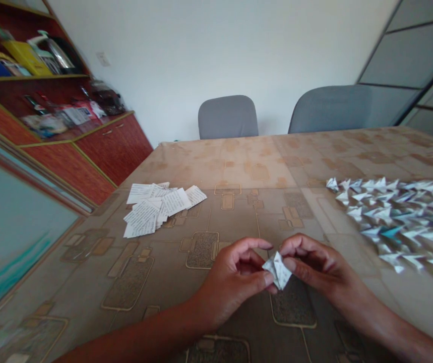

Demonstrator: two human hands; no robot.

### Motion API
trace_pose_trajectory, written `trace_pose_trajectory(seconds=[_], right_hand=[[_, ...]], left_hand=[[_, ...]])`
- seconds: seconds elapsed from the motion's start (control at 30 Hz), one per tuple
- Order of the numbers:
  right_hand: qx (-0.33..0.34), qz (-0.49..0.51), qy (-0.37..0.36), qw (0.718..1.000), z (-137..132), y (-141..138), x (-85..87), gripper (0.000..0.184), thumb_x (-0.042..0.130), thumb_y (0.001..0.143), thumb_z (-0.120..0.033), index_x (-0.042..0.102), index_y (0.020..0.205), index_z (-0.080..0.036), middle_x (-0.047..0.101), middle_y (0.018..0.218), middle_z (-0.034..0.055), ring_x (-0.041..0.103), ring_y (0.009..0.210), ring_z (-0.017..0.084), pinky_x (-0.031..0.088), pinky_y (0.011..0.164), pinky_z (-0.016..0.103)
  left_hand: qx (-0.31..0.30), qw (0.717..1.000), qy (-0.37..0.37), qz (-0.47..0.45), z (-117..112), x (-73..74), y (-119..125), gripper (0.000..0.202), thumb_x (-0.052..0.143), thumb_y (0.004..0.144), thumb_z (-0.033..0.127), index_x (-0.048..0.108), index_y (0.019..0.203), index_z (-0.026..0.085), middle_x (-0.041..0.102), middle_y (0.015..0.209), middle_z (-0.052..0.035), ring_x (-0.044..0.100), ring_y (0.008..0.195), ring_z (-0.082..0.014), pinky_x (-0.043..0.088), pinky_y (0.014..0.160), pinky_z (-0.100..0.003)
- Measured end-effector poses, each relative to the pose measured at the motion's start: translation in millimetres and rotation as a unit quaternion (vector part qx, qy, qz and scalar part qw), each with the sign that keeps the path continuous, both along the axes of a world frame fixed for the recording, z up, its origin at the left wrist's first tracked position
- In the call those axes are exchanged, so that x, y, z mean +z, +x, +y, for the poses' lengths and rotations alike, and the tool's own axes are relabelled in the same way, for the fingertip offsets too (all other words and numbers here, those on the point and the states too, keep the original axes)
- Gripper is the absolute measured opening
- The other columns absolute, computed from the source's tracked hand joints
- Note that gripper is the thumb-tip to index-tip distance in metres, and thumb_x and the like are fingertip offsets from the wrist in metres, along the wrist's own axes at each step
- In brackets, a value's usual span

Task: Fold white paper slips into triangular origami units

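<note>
Between my two hands, just above the table, is a small folded piece of printed paper (pixel 277 272) with a raised point at its top. My left hand (pixel 241 272) pinches its left side with the thumb in front, the index finger arched above. On the other side my right hand (pixel 312 259) grips the paper's right edge between thumb and fingers. Loose printed paper slips (pixel 144 214) lie in an overlapping pile to the left. Many folded paper pieces (pixel 393 217) stand in rows at the right.
A patterned cloth covers the table (pixel 216 166). Two grey chairs, one at the middle (pixel 227 117) and one further right (pixel 331 108), stand behind its far edge. At the left is a red-brown shelf unit (pixel 106 151) holding a kettle (pixel 59 53), bags and boxes.
</note>
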State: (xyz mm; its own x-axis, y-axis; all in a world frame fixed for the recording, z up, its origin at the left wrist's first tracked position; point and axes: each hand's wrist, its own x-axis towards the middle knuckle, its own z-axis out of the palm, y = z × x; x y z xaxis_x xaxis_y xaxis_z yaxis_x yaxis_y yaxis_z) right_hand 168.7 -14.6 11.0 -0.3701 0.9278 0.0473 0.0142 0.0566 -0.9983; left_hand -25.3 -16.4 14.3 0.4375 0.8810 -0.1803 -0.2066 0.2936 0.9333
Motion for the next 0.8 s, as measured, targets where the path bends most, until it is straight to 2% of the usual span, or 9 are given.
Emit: trace_pose_trajectory(seconds=[0.13,0.3,0.5,0.67,0.8], right_hand=[[-0.001,-0.03,0.037,0.999,-1.8,-1.1,0.8,0.006,0.056,0.092,-0.027,0.061,0.09,-0.024,0.06,0.079,-0.0022,0.057,0.074,0.014,0.046,0.067,0.024],[-0.019,-0.072,0.085,0.994,-7.8,-3.1,2.4,0.006,0.056,0.092,-0.023,0.059,0.094,-0.027,0.06,0.084,-0.0025,0.057,0.082,0.015,0.047,0.07,0.025],[-0.023,-0.085,0.1,0.991,-8.8,-0.8,-4.2,0.007,0.055,0.091,-0.02,0.056,0.088,-0.027,0.059,0.081,-0.0023,0.058,0.081,0.016,0.047,0.067,0.026],[-0.024,-0.089,0.105,0.99,-7.0,-2.0,-3.2,0.006,0.056,0.09,-0.02,0.057,0.087,-0.026,0.061,0.081,-0.0017,0.059,0.081,0.016,0.048,0.068,0.027],[-0.027,-0.099,0.12,0.987,-7.7,-3.3,0.4,0.006,0.056,0.09,-0.021,0.057,0.089,-0.026,0.062,0.081,-0.0021,0.061,0.079,0.016,0.049,0.066,0.025]], left_hand=[[0.021,0.997,0.054,0.057,-2.6,2.6,-0.4,0.032,0.07,0.074,0.014,0.061,0.104,0.017,0.063,0.074,0.0026,0.066,0.065,-0.0131,0.05,0.066,-0.026],[0.101,0.959,0.188,0.189,-8.3,7.6,1.3,0.038,0.07,0.072,0.008,0.062,0.106,0.02,0.064,0.069,0.0037,0.065,0.067,-0.0131,0.048,0.067,-0.024],[0.115,0.924,0.298,0.209,-13.9,3.0,0.5,0.038,0.07,0.073,0.009,0.06,0.108,0.023,0.071,0.077,0.0021,0.066,0.071,-0.0127,0.05,0.072,-0.023],[0.107,0.933,0.296,0.174,-14.1,5.4,-1.3,0.038,0.071,0.071,0.007,0.061,0.105,0.022,0.071,0.081,0.0016,0.066,0.075,-0.0128,0.049,0.075,-0.023],[0.096,0.955,0.229,0.162,-10.2,7.9,-0.9,0.024,0.068,0.075,0.012,0.063,0.097,0.019,0.07,0.078,-0.0003,0.066,0.075,-0.0145,0.049,0.073,-0.025]])
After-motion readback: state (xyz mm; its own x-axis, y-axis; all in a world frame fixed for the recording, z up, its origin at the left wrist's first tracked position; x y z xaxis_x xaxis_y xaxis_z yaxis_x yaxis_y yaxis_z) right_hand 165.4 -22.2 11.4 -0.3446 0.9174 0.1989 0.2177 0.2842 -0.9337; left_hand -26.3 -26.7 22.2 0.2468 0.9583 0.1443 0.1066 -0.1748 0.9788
